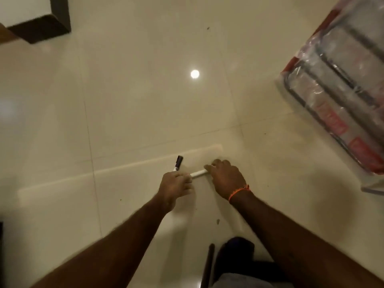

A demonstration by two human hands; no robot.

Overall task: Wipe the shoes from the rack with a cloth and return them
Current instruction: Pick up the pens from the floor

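Dark furniture corner [44,26] sits in the upper left of the frame, on a glossy cream tiled floor [128,113] that mirrors a round ceiling light [195,74] near the upper middle. Below centre, a marker with a dark cap [178,163] lies on the tiles, just left of the hands. The left hand [175,187] has its fingers curled round one end of a thin white stick [199,173]; the right hand [226,177], with an orange thread band [239,192] on its wrist, curls over the other end, so the stick spans the gap between them. Motion blur hides the finer finger detail. Along the right edge leans a dark metal-framed rack wrapped in clear plastic with red labels [340,96], well apart from the hands. Neither shoes nor cloth can be made out.
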